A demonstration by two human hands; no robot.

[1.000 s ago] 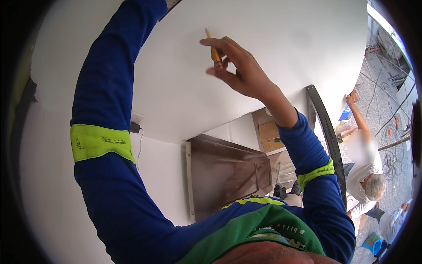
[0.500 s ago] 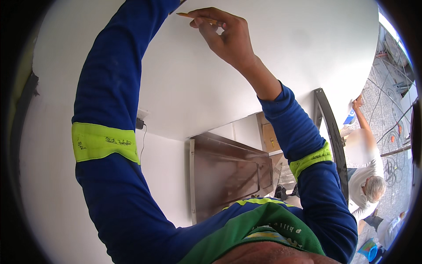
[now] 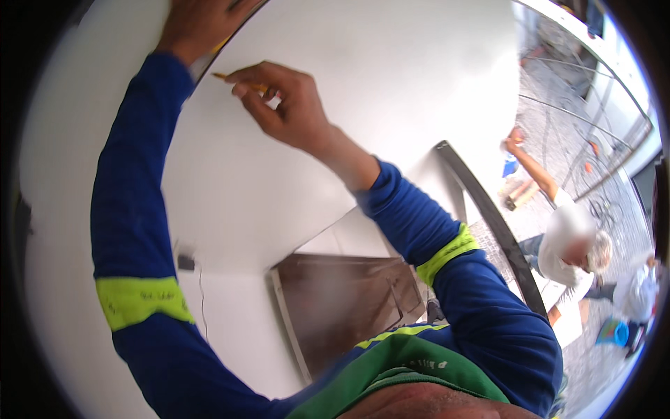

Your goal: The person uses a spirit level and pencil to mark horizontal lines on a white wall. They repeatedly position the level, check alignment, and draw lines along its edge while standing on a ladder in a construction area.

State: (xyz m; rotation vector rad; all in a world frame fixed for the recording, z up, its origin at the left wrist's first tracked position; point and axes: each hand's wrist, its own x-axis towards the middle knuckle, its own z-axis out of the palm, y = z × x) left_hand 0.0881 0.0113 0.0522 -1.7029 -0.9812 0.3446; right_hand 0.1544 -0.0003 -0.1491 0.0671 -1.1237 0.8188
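Observation:
My right hand (image 3: 289,105) is closed around a yellow pencil (image 3: 222,76), pinched between thumb and fingers. The pencil's tip points left, close to a long thin dark-edged strip (image 3: 202,72) with a bit of yellow on it. That strip lies slanted against the white wall (image 3: 391,77). Raised high at the upper left, my left hand (image 3: 209,24) grips the strip from its left side; its fingertips are cut off by the picture's top edge. Whether the pencil tip touches the wall or the strip I cannot tell.
Below my arms stand a brown panelled door (image 3: 335,293) and a black plug (image 3: 186,262) with a cord on the wall. A dark metal bar (image 3: 488,209) slants beside my right arm. Beyond it, a person in white (image 3: 562,244) reaches to the wall near a blue bucket (image 3: 613,332).
Both hands have shifted left and lower in the picture as the view moved. My left hand and more of the strip now show. The pencil stays in my right hand.

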